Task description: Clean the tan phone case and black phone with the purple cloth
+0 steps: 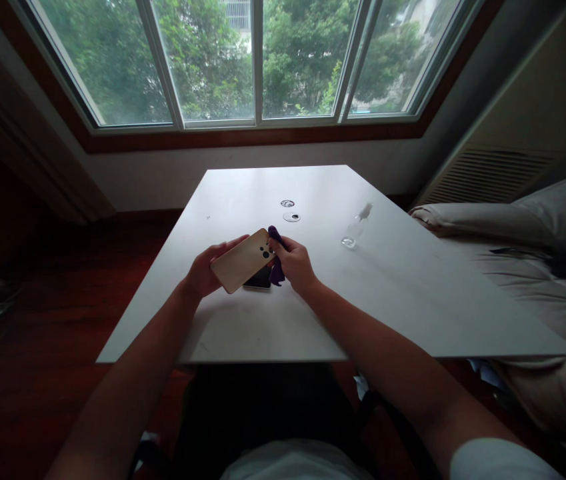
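Note:
Tilted above the table, a gold phone case (pixel 240 261) with round camera cutouts at its upper right corner rests in my left hand (pixel 206 268), whose fingers reach behind it. My right hand (pixel 297 262) pinches a dark purple cloth (pixel 277 273) against the corner by the cutouts. Whether a phone sits inside the case cannot be made out. Below it, a dark phone (pixel 259 279) lies on the white table (pixel 263 333), partly covered by the case and the cloth.
Two small round stickers or discs, one (pixel 287 203) behind the other (pixel 291 217), lie beyond my hands. A clear spray bottle (pixel 357 228) stands to the right. Behind the table is a window (pixel 257 123); a bed (pixel 493 257) borders the right side.

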### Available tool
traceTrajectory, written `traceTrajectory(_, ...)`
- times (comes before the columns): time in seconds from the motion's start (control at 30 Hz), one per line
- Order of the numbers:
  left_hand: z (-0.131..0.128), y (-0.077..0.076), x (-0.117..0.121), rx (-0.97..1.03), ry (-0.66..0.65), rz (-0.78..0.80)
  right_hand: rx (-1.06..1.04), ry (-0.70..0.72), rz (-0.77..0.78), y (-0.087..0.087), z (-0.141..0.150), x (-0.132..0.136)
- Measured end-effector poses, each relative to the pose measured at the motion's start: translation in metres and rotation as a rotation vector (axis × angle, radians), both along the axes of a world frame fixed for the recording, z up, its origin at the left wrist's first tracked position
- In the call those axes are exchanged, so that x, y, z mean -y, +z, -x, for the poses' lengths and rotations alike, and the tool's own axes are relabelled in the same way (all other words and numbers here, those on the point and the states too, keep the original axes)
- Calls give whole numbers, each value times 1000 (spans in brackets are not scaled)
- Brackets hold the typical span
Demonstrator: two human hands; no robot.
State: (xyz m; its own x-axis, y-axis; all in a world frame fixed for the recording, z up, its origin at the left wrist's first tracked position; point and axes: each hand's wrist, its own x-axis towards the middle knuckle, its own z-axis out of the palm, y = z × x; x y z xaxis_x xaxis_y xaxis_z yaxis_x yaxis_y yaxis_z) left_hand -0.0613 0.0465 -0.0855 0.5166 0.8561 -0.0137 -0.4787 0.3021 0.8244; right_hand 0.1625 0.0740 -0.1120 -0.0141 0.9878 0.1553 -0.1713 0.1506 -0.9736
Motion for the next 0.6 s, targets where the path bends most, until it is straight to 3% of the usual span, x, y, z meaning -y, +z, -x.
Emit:
traceTrajectory(0.27, -1, 6, 4, 64, 22, -23, 53, 70, -18, -6, 2, 0)
traceTrajectory(0.6, -14, 15, 9, 65, 146, -69, 137, 84, -3, -7, 7, 4)
